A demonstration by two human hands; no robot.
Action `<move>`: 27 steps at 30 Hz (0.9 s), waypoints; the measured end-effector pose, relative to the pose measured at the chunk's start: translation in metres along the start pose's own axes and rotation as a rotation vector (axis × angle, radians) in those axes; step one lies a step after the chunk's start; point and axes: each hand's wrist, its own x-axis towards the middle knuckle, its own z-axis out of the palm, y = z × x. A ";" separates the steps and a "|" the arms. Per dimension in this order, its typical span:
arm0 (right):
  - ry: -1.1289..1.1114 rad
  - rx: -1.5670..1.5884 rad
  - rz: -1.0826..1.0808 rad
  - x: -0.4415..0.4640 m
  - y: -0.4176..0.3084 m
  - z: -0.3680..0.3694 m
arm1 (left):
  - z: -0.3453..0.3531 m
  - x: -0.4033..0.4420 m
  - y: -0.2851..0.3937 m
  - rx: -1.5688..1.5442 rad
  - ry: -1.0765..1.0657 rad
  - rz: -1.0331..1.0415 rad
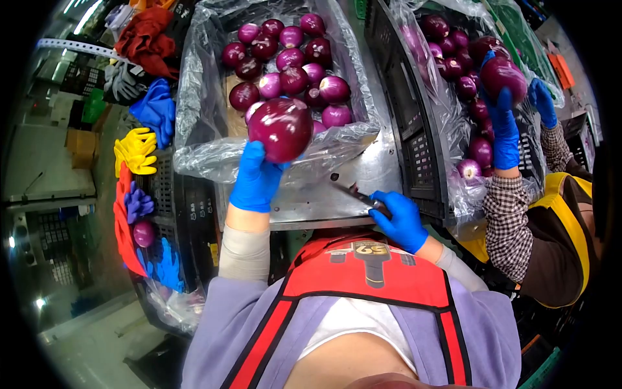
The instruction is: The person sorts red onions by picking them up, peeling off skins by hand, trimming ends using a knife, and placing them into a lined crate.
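My left hand (254,179), in a blue glove, is closed around a large peeled red onion (280,129) and holds it up in front of the lined crate. My right hand (400,220), also gloved in blue, grips a small knife (355,193) near the table's front edge, its blade pointing left and away from me. Beyond the held onion, several red onions (293,80) lie in a crate lined with clear plastic (194,107). A metal work surface (311,201) lies under the crate, with a few dark scraps on it.
On the right stands a black plastic crate (414,123) beside another lined crate of red onions (481,152). A co-worker's gloved hand (504,129) holds a red onion there. Gloves, among them yellow ones (136,150), hang on crates at left, near a single onion (144,233).
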 end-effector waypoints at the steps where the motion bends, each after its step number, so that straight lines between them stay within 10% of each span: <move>1: -0.049 -0.139 -0.032 -0.002 0.012 0.009 | 0.006 0.004 0.006 0.001 -0.002 -0.002; 7: 0.015 -0.344 -0.022 0.015 0.040 0.034 | 0.027 0.021 0.006 0.812 -0.052 0.541; 13: -0.284 -0.071 -0.009 0.025 -0.014 0.004 | 0.057 0.019 0.020 1.041 -0.142 0.527; 19: 0.056 0.737 0.040 0.061 -0.064 -0.034 | 0.079 0.013 0.022 1.169 -0.267 0.566; 27: -0.067 1.711 0.205 0.079 -0.077 -0.017 | 0.097 0.008 0.001 1.270 -0.407 0.568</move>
